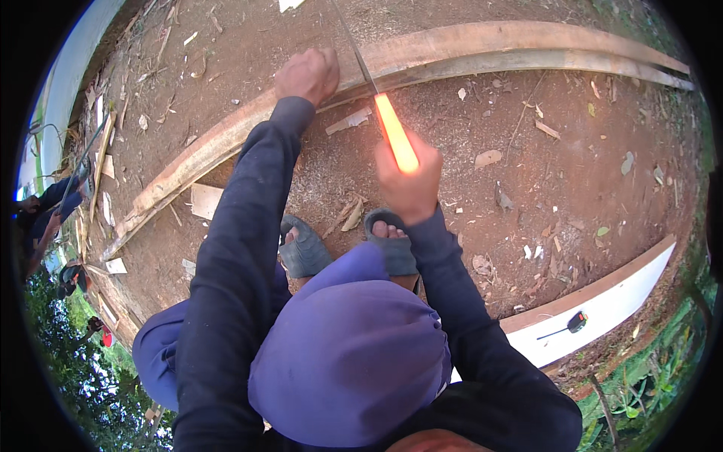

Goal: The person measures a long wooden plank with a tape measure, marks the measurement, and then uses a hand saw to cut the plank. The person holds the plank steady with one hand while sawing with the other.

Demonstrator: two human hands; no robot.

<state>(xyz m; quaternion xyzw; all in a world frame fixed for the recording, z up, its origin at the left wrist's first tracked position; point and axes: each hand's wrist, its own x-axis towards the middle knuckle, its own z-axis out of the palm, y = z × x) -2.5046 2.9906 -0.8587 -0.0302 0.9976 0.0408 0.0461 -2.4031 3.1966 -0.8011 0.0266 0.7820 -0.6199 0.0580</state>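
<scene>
A long wooden beam [482,51] lies across the ground in front of my feet, bowed by the lens. My left hand [310,75] is closed over it, fingers curled and partly hidden. To the right of that hand, a handsaw [396,135] with a bright orange handle is gripped in my right hand [416,181]. Its thin blade, seen nearly edge-on, crosses the beam and runs out past the top of the picture. Whether the teeth are in a cut cannot be made out.
A white board [602,301] with a dark tape measure [578,322] lies at lower right. Wood offcuts [205,200] and chips litter the brown soil. My sandalled feet [305,248] stand near the beam. Another person [56,203] is at the far left, beside loose wood strips.
</scene>
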